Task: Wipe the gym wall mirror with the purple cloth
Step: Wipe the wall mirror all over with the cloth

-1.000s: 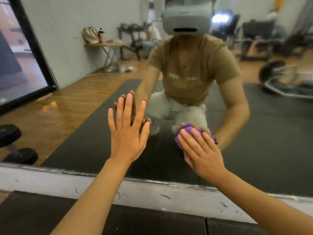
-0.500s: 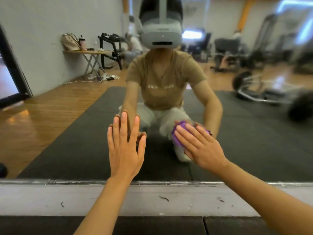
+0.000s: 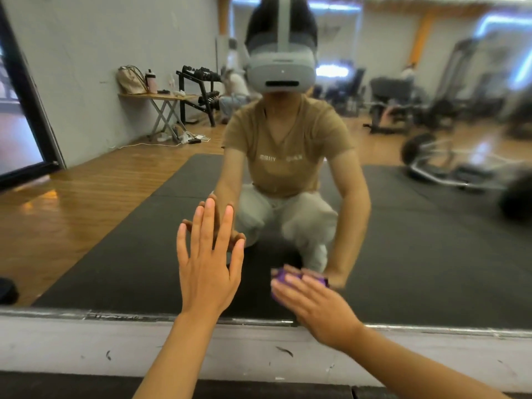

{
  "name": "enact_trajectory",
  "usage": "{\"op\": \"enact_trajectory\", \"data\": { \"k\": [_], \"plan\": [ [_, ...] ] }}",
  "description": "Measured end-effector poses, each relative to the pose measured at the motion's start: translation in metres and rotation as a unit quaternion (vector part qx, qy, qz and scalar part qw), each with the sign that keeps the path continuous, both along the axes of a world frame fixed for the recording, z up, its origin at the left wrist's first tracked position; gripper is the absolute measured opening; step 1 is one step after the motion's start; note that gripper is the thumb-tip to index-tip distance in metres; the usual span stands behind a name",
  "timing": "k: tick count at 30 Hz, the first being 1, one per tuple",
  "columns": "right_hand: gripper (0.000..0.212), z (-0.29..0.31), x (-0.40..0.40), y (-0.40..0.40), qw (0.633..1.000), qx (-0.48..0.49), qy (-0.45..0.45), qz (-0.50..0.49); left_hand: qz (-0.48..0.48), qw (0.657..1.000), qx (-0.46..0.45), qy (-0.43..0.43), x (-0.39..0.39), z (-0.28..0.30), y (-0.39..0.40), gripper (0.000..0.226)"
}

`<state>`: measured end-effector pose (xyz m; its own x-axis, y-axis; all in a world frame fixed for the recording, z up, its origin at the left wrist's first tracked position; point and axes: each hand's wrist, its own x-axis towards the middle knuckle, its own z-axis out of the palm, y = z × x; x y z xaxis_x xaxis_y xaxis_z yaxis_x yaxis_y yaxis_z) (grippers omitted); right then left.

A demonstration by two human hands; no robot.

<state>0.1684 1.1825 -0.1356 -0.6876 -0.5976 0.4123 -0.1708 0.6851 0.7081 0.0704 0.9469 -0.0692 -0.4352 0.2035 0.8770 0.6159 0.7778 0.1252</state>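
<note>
Low against the glass, just above the scuffed white painted sill (image 3: 86,349) that runs under it, we have both hands on the large frameless gym wall mirror (image 3: 115,240), and the coming stroke turns on how the cloth sits between palm and pane. Starting at the left, our left hand (image 3: 205,272) lies flat on the glass with its fingers straight and spread, pointing up; it holds nothing and, we judge, only braces us. To its right and a little lower, our right hand (image 3: 313,303) presses the small crumpled purple microfibre cloth (image 3: 280,276) against the mirror with nearly straight fingers laid over it, so the cloth shows only as a purple edge past the fingertips and along the hand's left side. That hand is blurred, so we cannot tell whether the thumb hooks round the cloth. The cloth is bunched under the palm with no clear long axis, close to the mirror's bottom edge, near the left hand but apart from it. Since the right hand is the one on the cloth, we take it as the working hand, and from so low a spot the unwiped glass seems to lie mostly above and to either side.
</note>
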Motion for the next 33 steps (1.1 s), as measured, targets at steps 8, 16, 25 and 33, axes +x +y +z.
{"op": "enact_trajectory", "data": {
  "k": [8,16,25,33],
  "plan": [
    [0.129,-0.008,0.010,0.005,0.995,0.070,-0.069,-0.015,-0.002,1.000,0.007,-0.010,0.000,0.003,-0.001,0.065],
    [0.063,0.135,-0.019,-0.018,0.973,-0.155,0.160,0.068,0.008,1.000,0.005,-0.003,-0.002,0.003,-0.001,0.063],
    [0.065,0.109,-0.036,-0.038,0.968,-0.169,0.165,0.080,0.010,1.000,0.020,0.001,-0.010,0.000,-0.014,0.066],
    [0.099,-0.030,-0.018,-0.020,0.981,0.139,-0.137,0.020,-0.006,1.000,0.026,-0.014,-0.008,0.002,-0.018,0.063]
  ]
}}
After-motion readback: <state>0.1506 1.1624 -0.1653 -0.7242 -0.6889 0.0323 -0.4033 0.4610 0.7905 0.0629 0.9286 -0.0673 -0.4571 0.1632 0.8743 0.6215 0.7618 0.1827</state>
